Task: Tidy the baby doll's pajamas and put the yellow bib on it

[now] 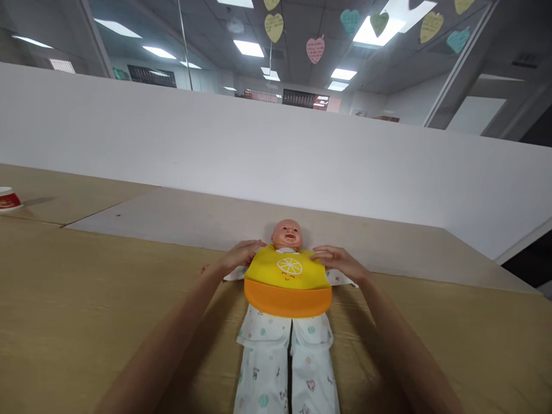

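Cardboard (86, 322), tan and matte with faint creases, covers the near work surface from edge to edge; a paler grey sheet (194, 215) lies flat on it further back. Behind that runs a long white partition wall (259, 144), smooth and plain, and above it a dark ceiling with bright rectangular light panels and paper hearts (315, 49) hanging on strings in pink, yellow and teal.

Near the middle lies a baby doll (287, 234) on its back, its smooth plastic head pointing far and its legs toward the camera. It wears soft white cotton pyjamas (280, 356) printed with small coloured shapes. Over its chest sits a bib (288, 282) of smooth, rubbery look, yellow above with a white citrus-slice drawing, and a rounded orange pocket along its lower edge.

The left hand (242, 253) rests at the bib's upper left corner by the doll's shoulder, fingers curled onto the edge. The right hand (338, 260) lies at the upper right corner, fingers stretched toward the neck. Whether either hand actually pinches the bib, I cannot tell.

At the far left edge sits a small red and white bowl (8, 199), well apart from everything else.
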Demonstrator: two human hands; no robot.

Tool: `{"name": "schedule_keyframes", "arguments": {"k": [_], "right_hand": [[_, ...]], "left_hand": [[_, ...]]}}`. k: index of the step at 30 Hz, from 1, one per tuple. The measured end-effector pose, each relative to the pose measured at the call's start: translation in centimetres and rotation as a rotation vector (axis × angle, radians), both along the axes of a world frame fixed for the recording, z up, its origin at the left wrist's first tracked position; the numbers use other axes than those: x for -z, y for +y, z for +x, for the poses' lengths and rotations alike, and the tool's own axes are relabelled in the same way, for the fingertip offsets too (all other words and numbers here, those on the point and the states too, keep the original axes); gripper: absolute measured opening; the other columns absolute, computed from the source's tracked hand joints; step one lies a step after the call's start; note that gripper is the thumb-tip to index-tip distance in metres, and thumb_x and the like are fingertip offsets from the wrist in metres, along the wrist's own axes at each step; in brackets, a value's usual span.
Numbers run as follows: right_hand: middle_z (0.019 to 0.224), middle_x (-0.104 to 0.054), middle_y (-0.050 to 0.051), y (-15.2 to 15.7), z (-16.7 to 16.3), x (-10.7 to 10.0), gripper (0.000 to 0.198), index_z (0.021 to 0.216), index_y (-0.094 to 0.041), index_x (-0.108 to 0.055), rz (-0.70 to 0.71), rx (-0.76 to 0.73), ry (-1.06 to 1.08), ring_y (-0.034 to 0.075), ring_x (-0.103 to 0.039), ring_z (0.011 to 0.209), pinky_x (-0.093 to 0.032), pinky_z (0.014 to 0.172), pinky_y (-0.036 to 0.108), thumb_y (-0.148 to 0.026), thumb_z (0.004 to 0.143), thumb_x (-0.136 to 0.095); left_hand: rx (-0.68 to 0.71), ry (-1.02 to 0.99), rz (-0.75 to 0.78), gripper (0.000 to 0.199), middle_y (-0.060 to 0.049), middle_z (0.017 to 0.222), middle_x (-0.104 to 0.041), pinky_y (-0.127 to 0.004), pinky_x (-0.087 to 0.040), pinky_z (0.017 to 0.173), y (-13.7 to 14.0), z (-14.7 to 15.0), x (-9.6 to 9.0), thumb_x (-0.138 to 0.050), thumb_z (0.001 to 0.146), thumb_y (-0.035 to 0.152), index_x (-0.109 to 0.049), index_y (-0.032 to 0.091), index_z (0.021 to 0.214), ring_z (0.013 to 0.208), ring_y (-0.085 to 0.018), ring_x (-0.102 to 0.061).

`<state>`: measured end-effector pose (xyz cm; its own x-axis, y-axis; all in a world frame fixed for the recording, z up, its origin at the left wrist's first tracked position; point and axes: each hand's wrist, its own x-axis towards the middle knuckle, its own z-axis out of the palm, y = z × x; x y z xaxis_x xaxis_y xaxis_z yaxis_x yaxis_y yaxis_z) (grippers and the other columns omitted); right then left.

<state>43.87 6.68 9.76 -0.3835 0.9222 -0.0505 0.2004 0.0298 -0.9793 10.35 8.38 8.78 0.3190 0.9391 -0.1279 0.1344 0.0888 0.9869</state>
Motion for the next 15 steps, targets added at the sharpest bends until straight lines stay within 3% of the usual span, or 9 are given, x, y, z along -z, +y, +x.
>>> {"name": "schedule_keyframes", "arguments": {"k": [3, 7, 11, 15], "right_hand": [[0.111, -0.07, 0.007, -3.0, 0.4, 0.4, 0.041, 0.106, -0.021, -0.069, -0.005, -0.049, 0.055, 0.019, -0.063, 0.1, -0.049, 0.081, 0.029, -0.036, 0.068, -0.077], [0.101, -0.072, 0.006, -5.5, 0.3, 0.4, 0.035, 0.096, -0.02, -0.071, -0.032, 0.046, 0.264, 0.018, -0.065, 0.092, -0.051, 0.079, 0.03, -0.038, 0.067, -0.079], [0.108, -0.07, 0.007, -6.7, -0.1, -0.7, 0.035, 0.095, -0.02, -0.068, 0.018, 0.202, 0.321, 0.017, -0.065, 0.088, -0.053, 0.074, 0.029, -0.041, 0.068, -0.076], [0.116, -0.067, 0.008, -8.5, 0.1, -1.9, 0.043, 0.106, -0.022, -0.064, 0.058, 0.299, 0.099, 0.016, -0.067, 0.076, -0.048, 0.054, 0.023, -0.049, 0.073, -0.07]], "left_hand": [[0.057, -0.123, -0.102, 0.058, -0.007, 0.081, -0.071, -0.028, -0.045, 0.064, -2.1, -0.6, 0.0, -0.068, 0.069, 0.064, -0.071, 0.014, 0.1, 0.074, -0.02, -0.064], [-0.002, -0.286, -0.122, 0.051, -0.008, 0.078, -0.071, -0.027, -0.047, 0.068, -4.1, -1.2, 0.0, -0.067, 0.071, 0.063, -0.07, 0.013, 0.08, 0.072, -0.017, -0.065], [0.008, -0.312, -0.119, 0.06, -0.01, 0.072, -0.072, -0.029, -0.048, 0.063, -6.2, -1.8, -1.3, -0.058, 0.075, 0.07, -0.068, 0.015, 0.097, 0.064, -0.018, -0.066], [0.093, -0.21, -0.037, 0.068, -0.009, 0.062, -0.07, -0.027, -0.045, 0.053, -8.9, -3.2, -2.4, -0.053, 0.074, 0.075, -0.064, 0.015, 0.103, 0.052, -0.018, -0.061]]}}
